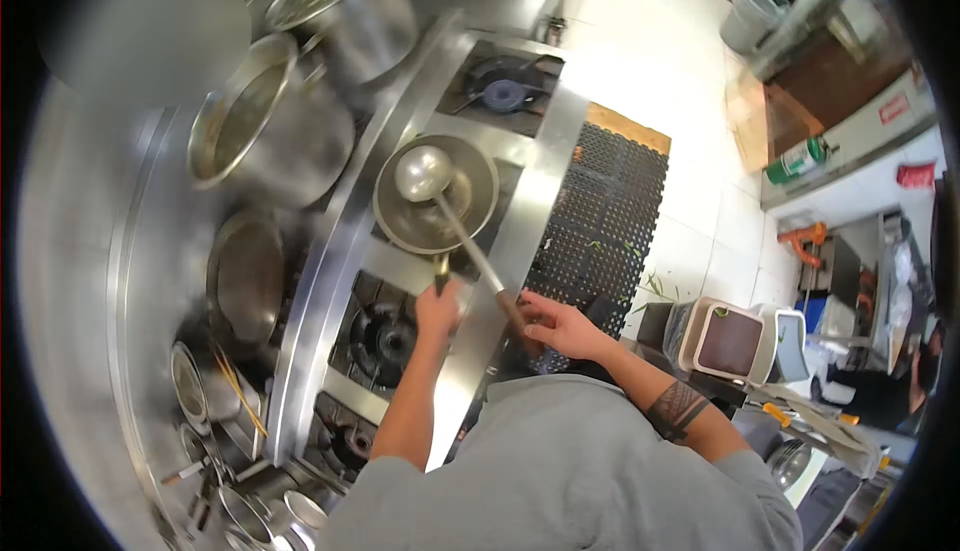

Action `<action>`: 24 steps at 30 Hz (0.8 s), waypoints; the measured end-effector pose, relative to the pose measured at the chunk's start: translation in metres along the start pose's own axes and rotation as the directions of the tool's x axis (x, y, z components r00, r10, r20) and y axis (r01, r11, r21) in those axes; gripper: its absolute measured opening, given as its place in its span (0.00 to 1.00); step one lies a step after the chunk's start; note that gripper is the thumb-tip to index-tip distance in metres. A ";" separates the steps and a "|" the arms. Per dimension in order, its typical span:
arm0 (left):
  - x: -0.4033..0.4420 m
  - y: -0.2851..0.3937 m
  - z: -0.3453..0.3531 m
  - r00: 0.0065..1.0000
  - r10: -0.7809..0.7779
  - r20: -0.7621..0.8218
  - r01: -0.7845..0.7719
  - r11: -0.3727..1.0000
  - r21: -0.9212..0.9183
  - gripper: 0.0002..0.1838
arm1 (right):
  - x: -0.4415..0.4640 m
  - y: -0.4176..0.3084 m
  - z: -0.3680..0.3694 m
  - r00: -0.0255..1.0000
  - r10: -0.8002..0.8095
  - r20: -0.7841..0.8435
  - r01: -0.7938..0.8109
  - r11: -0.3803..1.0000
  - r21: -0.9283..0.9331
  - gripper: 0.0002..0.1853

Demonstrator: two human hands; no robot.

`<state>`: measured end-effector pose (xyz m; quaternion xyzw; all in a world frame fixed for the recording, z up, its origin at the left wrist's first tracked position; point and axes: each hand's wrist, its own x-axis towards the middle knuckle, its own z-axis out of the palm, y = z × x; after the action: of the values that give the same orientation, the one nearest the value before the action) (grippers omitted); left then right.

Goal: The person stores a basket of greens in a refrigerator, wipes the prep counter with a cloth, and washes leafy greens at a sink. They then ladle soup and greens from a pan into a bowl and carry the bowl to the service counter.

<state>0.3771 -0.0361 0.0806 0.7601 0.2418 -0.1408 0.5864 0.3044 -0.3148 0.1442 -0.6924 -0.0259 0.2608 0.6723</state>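
A round dark pan sits over a burner of the steel stove, and my left hand is closed round its short handle. The long ladle slants across the pan's rim, its shiny round bowl over the inside of the pan. Its brown grip is at my right hand, whose thumb and fingers are closed on it. The pan's bottom shows brownish marks; no food can be made out in it.
Two large steel pots stand behind the stove at the upper left. Bare burners flank the pan. A black perforated mat lies on the floor. Lidded bins stand at the right. Part of another person shows at the far right.
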 end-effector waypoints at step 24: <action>0.092 0.353 0.598 0.468 -0.262 0.844 -0.870 0.030 0.492 0.28 | -0.281 0.163 -0.618 0.215 0.194 -0.957 -0.391 0.915 0.098 0.22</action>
<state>0.6848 -0.6604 0.1622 0.8104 -0.4157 -0.4127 -0.0120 0.2550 -1.0059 0.0571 -0.7526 0.4907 -0.0867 0.4304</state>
